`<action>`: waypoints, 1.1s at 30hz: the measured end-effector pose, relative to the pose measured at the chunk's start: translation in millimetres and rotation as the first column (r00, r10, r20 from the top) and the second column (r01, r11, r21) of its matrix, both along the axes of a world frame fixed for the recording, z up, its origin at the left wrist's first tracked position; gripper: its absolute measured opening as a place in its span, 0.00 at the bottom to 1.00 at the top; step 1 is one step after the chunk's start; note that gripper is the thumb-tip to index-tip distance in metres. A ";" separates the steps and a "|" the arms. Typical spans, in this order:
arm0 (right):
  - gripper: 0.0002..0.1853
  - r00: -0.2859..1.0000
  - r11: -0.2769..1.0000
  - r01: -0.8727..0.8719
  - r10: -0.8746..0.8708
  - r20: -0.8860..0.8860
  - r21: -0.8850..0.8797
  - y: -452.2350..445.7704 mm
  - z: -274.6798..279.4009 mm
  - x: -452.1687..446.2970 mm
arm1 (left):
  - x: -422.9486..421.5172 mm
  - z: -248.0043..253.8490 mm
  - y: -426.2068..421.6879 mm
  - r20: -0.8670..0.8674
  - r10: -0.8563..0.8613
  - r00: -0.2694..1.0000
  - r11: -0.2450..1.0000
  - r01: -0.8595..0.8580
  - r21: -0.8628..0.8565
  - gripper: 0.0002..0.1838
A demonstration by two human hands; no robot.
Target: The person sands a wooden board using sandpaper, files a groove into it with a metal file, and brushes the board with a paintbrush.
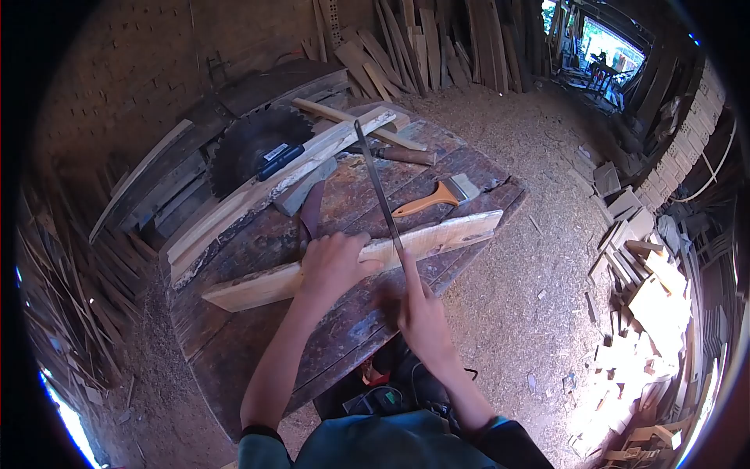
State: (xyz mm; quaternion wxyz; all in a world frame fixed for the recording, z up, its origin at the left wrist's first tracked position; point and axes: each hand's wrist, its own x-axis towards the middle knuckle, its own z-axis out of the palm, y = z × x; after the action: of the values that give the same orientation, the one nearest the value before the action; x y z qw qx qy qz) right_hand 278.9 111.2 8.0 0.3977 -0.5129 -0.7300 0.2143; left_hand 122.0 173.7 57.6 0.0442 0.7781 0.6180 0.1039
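Note:
A pale wooden board (445, 238) with a rough upper edge lies at a slant across the worn wooden table (351, 328). My left hand (332, 266) grips the board left of its middle, fingers over the top edge and thumb to the right. In my right hand (422, 313) is a long, narrow, dark metal file (376, 184), index finger stretched along it. The file crosses the board's edge and points away from me; its handle is hidden in my palm. Just beyond the board lies a paintbrush (433, 197) with an orange handle.
A large circular saw blade (242, 148) stands at the table's far left, beside a long wooden beam (258, 191). A wooden-handled tool (402, 156), a thin strip (351, 121) and a dark curved piece (311, 211) lie nearby. Planks (422, 47) lean behind; offcuts (641, 336) pile up right.

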 end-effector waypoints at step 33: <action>0.42 0.922 0.992 0.123 -0.107 0.373 -0.019 -32.7 -19.2 -6.3 | -34.7 -1.4 72.1 0.078 -0.030 0.997 0.974 0.046 -0.220 0.36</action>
State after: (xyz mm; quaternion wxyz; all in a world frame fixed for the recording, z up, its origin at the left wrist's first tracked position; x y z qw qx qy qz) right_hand 272.6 78.5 -11.2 0.2537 -0.5942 -0.7560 0.1049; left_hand 87.2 245.8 56.2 0.1555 0.7755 0.6087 0.0623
